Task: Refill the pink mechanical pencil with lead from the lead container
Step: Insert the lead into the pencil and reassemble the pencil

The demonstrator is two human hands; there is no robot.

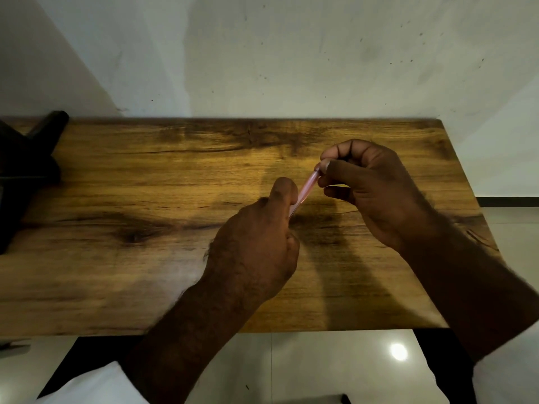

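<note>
- Gripping the pink mechanical pencil (307, 185), your left hand (256, 243) curls round its barrel above the table (145, 258).
- Your right hand (370, 193) pinches its upper end; axis runs seven to one o'clock.

The pink mechanical pencil (306, 187) is held in the air at a slant, with its upper end directed away and to the right. Its lower part is enclosed by the left hand (256, 243), and its upper end is pinched by the right hand (370, 196). Only a slim, translucent pink section of barrel is exposed between them; both ends are hidden.
</note>
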